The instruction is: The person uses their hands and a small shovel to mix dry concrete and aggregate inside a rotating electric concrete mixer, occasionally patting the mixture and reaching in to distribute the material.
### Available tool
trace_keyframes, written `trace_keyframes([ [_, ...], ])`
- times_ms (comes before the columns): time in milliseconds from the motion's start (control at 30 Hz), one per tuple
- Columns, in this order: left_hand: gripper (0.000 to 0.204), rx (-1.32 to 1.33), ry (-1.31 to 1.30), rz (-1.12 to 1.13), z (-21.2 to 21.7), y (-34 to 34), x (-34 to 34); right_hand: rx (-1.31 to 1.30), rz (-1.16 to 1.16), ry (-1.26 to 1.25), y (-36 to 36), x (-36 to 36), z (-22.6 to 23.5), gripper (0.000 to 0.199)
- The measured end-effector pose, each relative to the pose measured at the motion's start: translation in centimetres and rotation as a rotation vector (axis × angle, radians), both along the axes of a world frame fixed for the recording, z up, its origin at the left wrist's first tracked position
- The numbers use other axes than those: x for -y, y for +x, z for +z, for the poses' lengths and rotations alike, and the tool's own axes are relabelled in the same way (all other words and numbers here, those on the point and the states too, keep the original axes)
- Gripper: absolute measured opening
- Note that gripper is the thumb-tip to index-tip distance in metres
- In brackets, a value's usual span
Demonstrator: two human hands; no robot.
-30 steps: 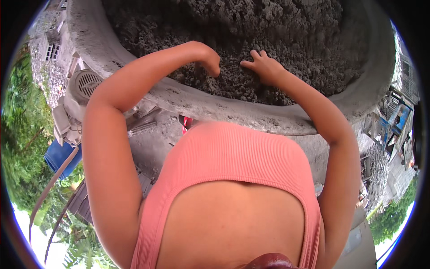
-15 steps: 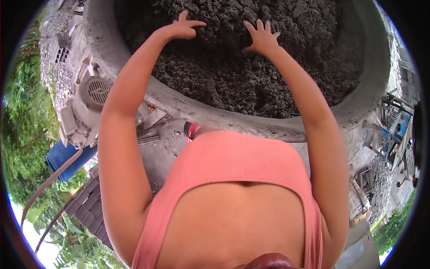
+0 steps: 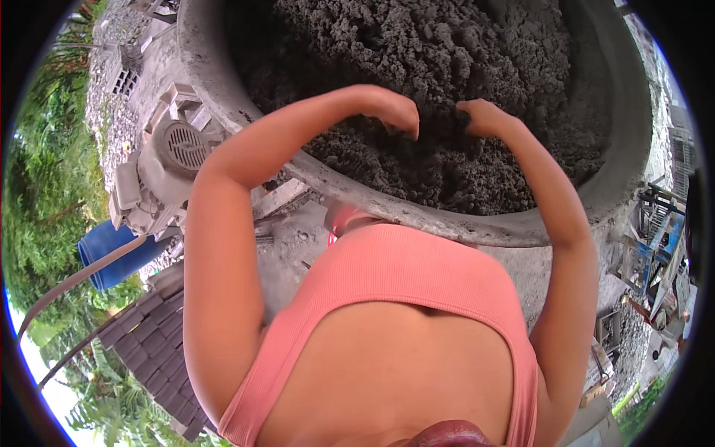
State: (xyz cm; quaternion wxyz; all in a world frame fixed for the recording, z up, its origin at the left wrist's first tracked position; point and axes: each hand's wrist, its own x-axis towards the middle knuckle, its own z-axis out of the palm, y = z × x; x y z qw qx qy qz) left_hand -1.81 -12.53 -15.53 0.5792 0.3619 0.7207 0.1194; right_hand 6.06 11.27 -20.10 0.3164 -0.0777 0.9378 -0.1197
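A large round grey tub (image 3: pixel 357 190) holds a dark, crumbly, damp-looking mix (image 3: pixel 424 45), heaped toward the far side. My left hand (image 3: pixel 395 112) is bent at the wrist over the mix, fingers curled down and pressed together. Facing it a short way to the right, my right hand (image 3: pixel 485 119) has its fingers curled inward. A gap of dark mix lies between the two hands. Whatever either hand holds is hidden by the fingers and the shadow.
The tub's thick rim runs between my body and the mix. A motor (image 3: pixel 175 153) stands left of the tub, near a blue barrel (image 3: pixel 115 257) and stacked grey blocks (image 3: pixel 160 335). A blue-framed metal structure (image 3: pixel 659 242) is at the right.
Both hands have come nearer to me and closer together. Their fingers, spread wide before, are now curled. The view has shifted slightly, so the tub sits further right.
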Motion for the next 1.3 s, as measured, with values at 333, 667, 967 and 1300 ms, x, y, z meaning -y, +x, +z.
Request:
trace_keyframes([
  [333,0.034,-0.373,0.074,-0.072,10.7,-0.4,5.4,-0.305,-0.023,-0.188,3.7,5.7,13.4,0.031],
  [667,0.038,-0.335,0.529,0.116,12.3,2.0,7.6,-0.709,-0.177,-0.457,3.6,5.6,14.7,0.023],
  [967,0.042,-0.88,0.792,0.196,11.3,0.7,10.9,-0.638,-0.318,-0.503,3.6,5.6,16.0,0.021],
  [1300,0.05,-0.971,0.577,0.437,6.2,1.5,12.5,-0.811,0.051,-0.469,-4.1,15.7,9.6,0.085],
])
